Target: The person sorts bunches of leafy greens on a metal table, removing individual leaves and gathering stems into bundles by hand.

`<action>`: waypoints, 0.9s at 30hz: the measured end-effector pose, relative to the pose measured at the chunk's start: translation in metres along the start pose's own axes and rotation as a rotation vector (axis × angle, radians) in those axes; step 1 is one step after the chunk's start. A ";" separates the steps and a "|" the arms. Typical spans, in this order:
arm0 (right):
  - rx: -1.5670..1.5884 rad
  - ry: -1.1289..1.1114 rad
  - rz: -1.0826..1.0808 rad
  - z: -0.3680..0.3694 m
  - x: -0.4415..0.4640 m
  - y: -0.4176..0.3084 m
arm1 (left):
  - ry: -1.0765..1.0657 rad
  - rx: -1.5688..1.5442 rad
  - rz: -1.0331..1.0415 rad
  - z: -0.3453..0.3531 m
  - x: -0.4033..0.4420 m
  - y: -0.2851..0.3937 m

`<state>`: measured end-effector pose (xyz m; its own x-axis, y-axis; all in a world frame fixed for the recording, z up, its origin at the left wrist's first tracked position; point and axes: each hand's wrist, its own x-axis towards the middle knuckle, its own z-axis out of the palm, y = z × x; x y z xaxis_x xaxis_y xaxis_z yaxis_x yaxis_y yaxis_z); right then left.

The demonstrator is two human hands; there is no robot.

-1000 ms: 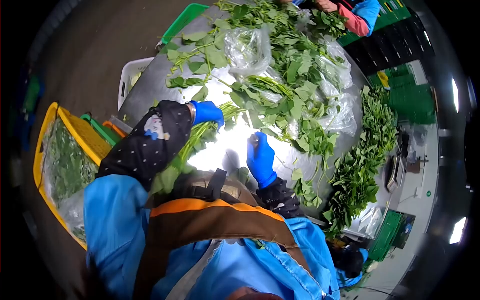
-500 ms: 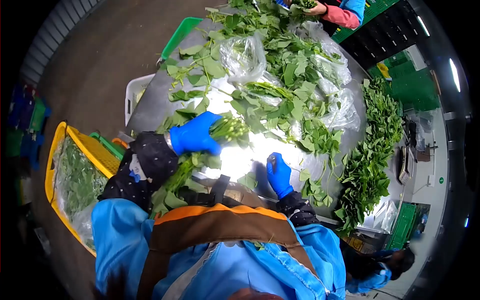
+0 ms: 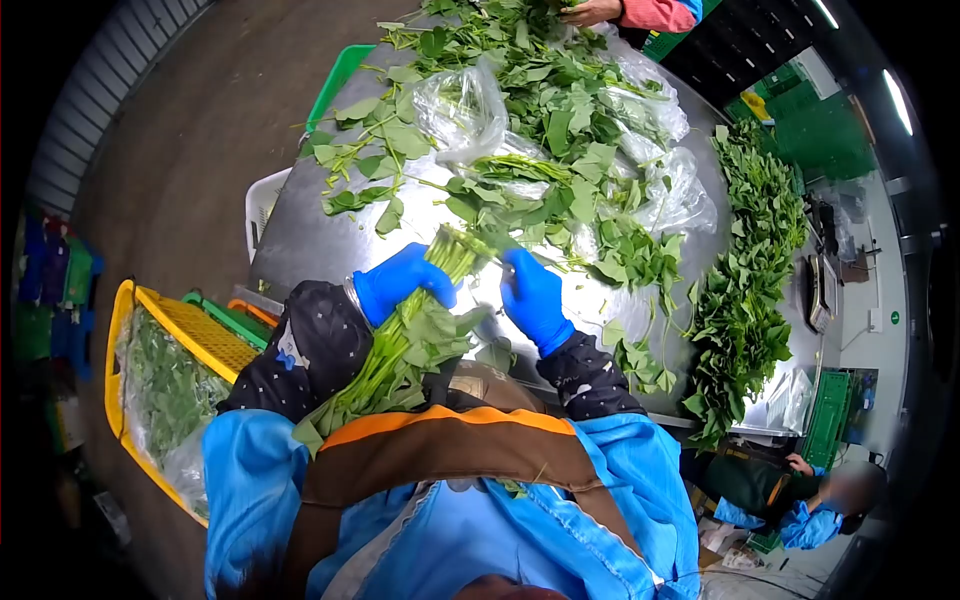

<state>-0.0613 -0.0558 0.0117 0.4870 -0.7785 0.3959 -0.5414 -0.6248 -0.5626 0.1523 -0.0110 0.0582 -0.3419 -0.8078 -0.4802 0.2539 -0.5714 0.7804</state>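
My left hand (image 3: 408,284), in a blue glove, is closed around a bunch of leafy greens (image 3: 400,345). Their cut stem ends point up and away from me, while the leaves hang down toward my apron. My right hand (image 3: 535,300), also gloved in blue, is closed just right of the stem ends. From its top pokes a small dark tool that looks like a short knife (image 3: 496,245); its blade is blurred against the stems. Beyond both hands, loose leafy stems (image 3: 560,130) cover the metal table (image 3: 315,225).
Clear plastic bags (image 3: 460,110) lie among the greens. A long row of bunches (image 3: 745,300) lines the right side. At left stands a yellow crate (image 3: 195,335) with bagged greens. A co-worker's hand (image 3: 592,12) is at the far end; another person (image 3: 800,500) is lower right.
The bunch has swung more upright in my left hand, closer to my body. My right hand has moved up and left to the stem ends. My view has shifted slightly.
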 end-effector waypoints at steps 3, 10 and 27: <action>-0.164 -0.207 0.204 0.005 -0.043 0.070 | -0.100 0.118 0.153 -0.008 -0.015 0.006; 0.145 0.186 0.078 -0.031 -0.004 -0.011 | -0.248 0.088 0.199 0.002 -0.021 0.020; -0.095 0.140 0.738 -0.063 -0.105 0.116 | -0.339 1.687 1.117 0.047 0.045 0.033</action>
<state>-0.2182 -0.0496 -0.0496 -0.1127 -0.9931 0.0325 -0.7531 0.0641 -0.6548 0.1032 -0.0596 0.0810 -0.8329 -0.4715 0.2897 -0.4149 0.8785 0.2368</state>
